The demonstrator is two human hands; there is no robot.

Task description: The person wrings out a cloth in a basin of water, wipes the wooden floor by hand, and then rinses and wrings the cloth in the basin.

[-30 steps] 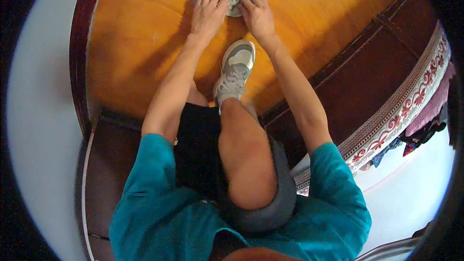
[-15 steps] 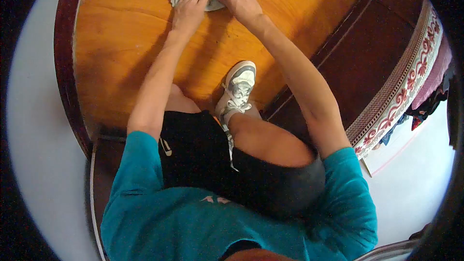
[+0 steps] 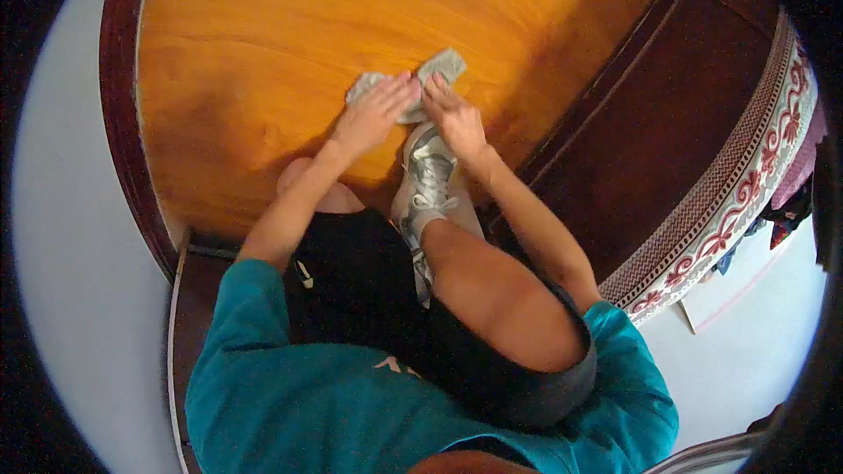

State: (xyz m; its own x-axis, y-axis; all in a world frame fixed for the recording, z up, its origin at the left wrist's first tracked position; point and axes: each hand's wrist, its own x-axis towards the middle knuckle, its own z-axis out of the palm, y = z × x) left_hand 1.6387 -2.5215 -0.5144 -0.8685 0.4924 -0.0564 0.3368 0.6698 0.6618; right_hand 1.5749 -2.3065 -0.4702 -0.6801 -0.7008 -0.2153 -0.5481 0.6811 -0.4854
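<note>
A pale grey-green cloth (image 3: 446, 63) lies bunched on the glossy orange-brown wooden surface (image 3: 263, 53), just beyond the toe of my shoe (image 3: 430, 162). My left hand (image 3: 367, 121) presses on its left part, fingers held close together and pointing up to the right. My right hand (image 3: 458, 125) grips the cloth's right part with bent fingers, and a corner sticks out past the fingertips. Both hands are nearly touching each other. The cloth beneath the fingers is hidden.
A dark red raised edge (image 3: 123, 96) curves along the left. On the right runs a dark brown wooden section (image 3: 650, 114), then a white patterned textile (image 3: 733, 211) with red scrolls. My bare knee (image 3: 509, 307) rises between my arms.
Both hands have drawn the cloth back toward me, from the top of the view to just in front of my shoe. My elbows are more bent, and the view has shifted slightly.
</note>
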